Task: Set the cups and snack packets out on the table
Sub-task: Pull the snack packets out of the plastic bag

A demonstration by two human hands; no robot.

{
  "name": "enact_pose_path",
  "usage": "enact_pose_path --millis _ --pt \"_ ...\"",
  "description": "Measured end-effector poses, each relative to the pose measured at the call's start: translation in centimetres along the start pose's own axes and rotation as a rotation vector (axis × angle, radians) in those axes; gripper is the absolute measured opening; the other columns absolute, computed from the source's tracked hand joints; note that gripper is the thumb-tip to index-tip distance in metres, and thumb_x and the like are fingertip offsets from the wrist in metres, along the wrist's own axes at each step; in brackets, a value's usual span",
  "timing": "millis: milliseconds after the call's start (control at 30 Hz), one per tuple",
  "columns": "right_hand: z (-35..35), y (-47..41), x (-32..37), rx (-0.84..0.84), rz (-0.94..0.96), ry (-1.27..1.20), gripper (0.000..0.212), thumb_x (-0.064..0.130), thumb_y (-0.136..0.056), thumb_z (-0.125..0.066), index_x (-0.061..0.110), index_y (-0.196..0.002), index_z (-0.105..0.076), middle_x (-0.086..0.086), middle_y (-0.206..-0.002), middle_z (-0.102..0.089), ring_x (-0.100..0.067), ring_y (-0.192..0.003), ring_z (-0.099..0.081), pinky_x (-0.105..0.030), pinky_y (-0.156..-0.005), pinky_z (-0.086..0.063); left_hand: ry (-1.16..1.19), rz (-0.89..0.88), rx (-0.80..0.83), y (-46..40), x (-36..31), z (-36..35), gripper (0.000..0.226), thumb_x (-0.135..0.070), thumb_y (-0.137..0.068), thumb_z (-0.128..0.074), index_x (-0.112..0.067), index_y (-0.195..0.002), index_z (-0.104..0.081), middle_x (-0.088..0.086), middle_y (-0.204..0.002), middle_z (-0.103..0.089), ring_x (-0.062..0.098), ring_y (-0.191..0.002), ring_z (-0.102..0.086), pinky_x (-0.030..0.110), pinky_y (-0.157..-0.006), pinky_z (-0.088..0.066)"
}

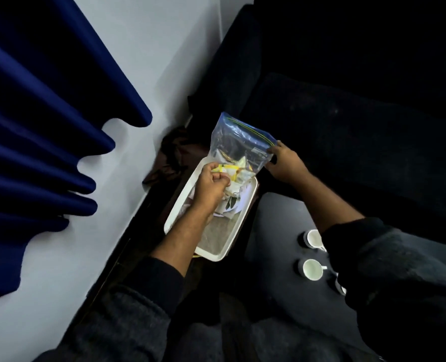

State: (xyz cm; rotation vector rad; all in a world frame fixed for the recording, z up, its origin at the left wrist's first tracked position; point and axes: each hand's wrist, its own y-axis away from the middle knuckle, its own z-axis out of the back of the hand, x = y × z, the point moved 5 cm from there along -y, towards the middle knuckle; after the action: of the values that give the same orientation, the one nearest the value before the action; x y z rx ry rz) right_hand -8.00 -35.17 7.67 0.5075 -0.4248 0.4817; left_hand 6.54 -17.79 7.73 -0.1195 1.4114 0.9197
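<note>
While my sleeves fill the bottom of the view, the nearest things on the dark table [274, 231] are the cups [312, 269]: two stand plainly, white inside, just beside my right forearm, and a third peeks out from under that sleeve, so I count three, though the last is mostly hidden. They look like china, hard and breakable, best lifted by the handle or the rim.

Beyond them, to my left, lies one white tray [211, 254] with a small plate and some crumpled wrappers on it. Over its far end I hold one clear zip bag [238, 145] upright. My left hand [211, 185] is clenched round a yellow snack packet [228, 171] at the bag's lower end; whether my fingers are inside the bag or squeezing through the film I cannot tell. My right hand [284, 163] pinches the bag's upper corner by the zip strip.

I judge the packets light, soft and crackly, a bit slippery, easiest taken by a flat edge. How many remain inside I cannot count; several, at least.
</note>
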Motion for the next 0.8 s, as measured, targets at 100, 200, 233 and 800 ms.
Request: enact_pose_path --millis 100,200,233,800 --pt "-0.9 -2.8 0.7 -0.029 -0.048 -0.013 0.059 0.017 -0.088 -0.067 0.007 -0.142 -0.047 -0.016 -0.151 -0.046 -0.035 -0.136 -0.049 -0.039 -0.106 -0.044 -0.019 0.035 0.071 -2.2 0.4 0.4 0.046 -0.002 -0.091 -0.062 -0.019 -0.132 -0.050 0.000 -0.100 -0.067 0.016 -0.091 -0.067 0.024 -0.063 -0.053" --pt "-2.5 -4.9 1.4 -0.007 -0.139 -0.074 0.065 0.020 -0.089 -0.067 0.005 -0.145 -0.039 -0.021 -0.143 -0.053 -0.040 -0.129 -0.053 -0.040 -0.101 -0.044 -0.063 0.056 0.102 -3.5 1.3 1.2 0.043 -0.003 -0.094 -0.061 -0.016 -0.133 -0.051 -0.003 -0.096 -0.066 0.021 -0.093 -0.069 0.026 -0.067 -0.052" --pt "-3.1 -5.3 1.6 0.000 -0.161 -0.076 0.064 0.021 -0.091 -0.066 0.005 -0.145 -0.038 -0.022 -0.142 -0.053 -0.041 -0.129 -0.053 -0.041 -0.100 -0.045 -0.078 0.065 0.109 -3.8 1.7 1.7 0.042 -0.003 -0.095 -0.060 -0.014 -0.134 -0.051 -0.004 -0.095 -0.064 0.019 -0.090 -0.069 0.025 -0.066 -0.051" --pt "-3.1 -3.1 8.3 -0.265 0.206 0.317 0.026 0.031 -0.099 -0.048 0.013 -0.108 -0.066 -0.011 -0.115 -0.060 -0.034 -0.109 -0.055 -0.044 -0.085 -0.043 -0.086 0.118 0.148 -3.9 2.3 2.9 0.039 -0.003 -0.097 -0.058 -0.011 -0.134 -0.050 0.003 -0.102 -0.064 0.006 -0.072 -0.064 0.011 -0.049 -0.048"
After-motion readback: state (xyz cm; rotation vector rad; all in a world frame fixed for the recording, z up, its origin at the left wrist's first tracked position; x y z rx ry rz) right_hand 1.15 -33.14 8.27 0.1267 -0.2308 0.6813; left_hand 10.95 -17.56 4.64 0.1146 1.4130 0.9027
